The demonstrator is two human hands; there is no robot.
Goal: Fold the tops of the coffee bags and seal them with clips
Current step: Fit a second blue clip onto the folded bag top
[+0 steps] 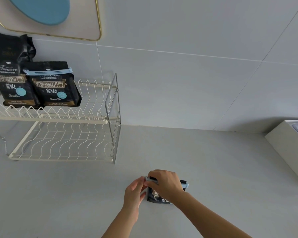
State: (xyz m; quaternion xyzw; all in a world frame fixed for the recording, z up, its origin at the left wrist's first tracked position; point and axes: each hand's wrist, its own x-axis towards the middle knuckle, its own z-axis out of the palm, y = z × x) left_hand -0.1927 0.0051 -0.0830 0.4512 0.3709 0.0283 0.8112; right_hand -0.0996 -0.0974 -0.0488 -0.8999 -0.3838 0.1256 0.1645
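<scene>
A black coffee bag point(157, 197) stands on the grey counter in front of me, with a pale blue clip point(185, 185) lying across its folded top. My right hand point(163, 183) covers the middle of the clip and grips it against the bag's top. My left hand point(136, 191) pinches the clip's left end. On the rack's upper shelf stand two more black coffee bags: the right one point(56, 88) has a blue clip point(47, 72) across its top, the left one point(10, 69) is taller and has no clip.
A white two-tier wire dish rack point(64, 131) stands at the left against the tiled wall. A white box with a clear lid point(289, 145) sits at the right edge. A gold-rimmed panel with a blue oval point(46, 16) hangs on the wall.
</scene>
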